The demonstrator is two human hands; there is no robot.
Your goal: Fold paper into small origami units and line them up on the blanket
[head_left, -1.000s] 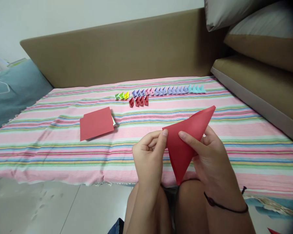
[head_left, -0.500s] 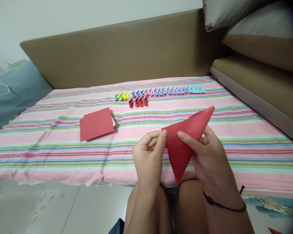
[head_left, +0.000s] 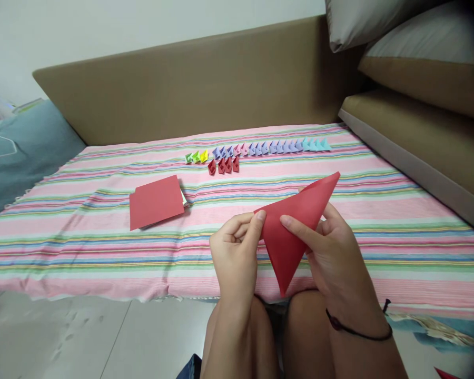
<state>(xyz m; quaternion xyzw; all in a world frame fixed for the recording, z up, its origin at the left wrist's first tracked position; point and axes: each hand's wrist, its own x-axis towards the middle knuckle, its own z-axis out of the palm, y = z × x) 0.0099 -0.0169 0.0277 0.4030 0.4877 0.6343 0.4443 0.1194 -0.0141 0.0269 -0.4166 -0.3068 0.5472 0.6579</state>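
Note:
A red paper folded into a triangle (head_left: 296, 226) is held up over my knees, in front of the striped bed edge. My left hand (head_left: 237, 252) pinches its left corner between thumb and forefinger. My right hand (head_left: 332, 252) grips the paper from the right, thumb lying across its front, fingers behind it. Both hands are closed on the paper. A dark cord sits around my right wrist.
On the pink striped bedspread (head_left: 102, 247) lies a stack of red square paper (head_left: 156, 201). Further back runs a row of small folded paper pieces (head_left: 260, 148) in green, yellow, purple, pink and blue, with a few red folded pieces (head_left: 224, 165) before it. Brown cushions (head_left: 418, 131) rise at right.
The red triangle and both hands have shifted slightly left and down. The grip is the same.

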